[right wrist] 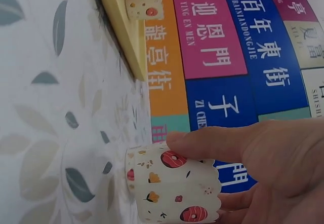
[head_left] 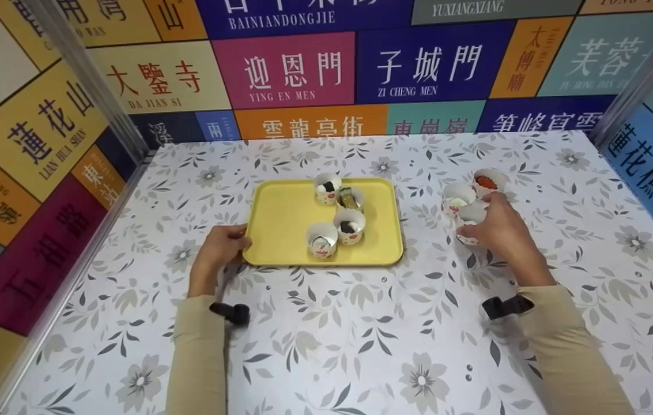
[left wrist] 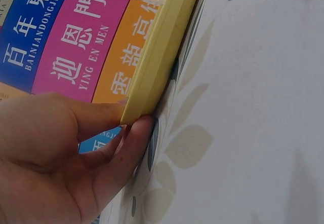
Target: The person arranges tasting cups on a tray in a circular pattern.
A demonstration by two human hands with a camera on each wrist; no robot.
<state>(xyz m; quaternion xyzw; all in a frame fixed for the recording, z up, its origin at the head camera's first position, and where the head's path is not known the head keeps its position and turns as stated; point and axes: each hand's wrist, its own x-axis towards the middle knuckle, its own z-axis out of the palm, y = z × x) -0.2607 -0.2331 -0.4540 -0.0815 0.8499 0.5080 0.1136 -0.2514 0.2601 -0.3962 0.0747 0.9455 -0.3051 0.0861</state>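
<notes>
My left hand [head_left: 221, 251] pinches the left edge of a yellow tray [head_left: 277, 222]; in the left wrist view the thumb lies on the rim and fingers are below it. Several small printed paper cups with food stand on the tray's right half, one with a green-and-yellow piece [head_left: 348, 199] in it. At the right, my right hand [head_left: 508, 233] holds a paper cup [right wrist: 174, 188] with donut prints, thumb on one side and fingers on the other. Fingers hide part of this cup. Close by it are a cup with red food [head_left: 486, 183] and another paper cup [head_left: 456, 199].
A white tablecloth [head_left: 361, 334] with grey leaves and flowers covers the table. Colourful panels with lettering [head_left: 297, 69] rise along the back and both sides. Dark wrist straps [head_left: 234, 313] sit over the beige sleeves.
</notes>
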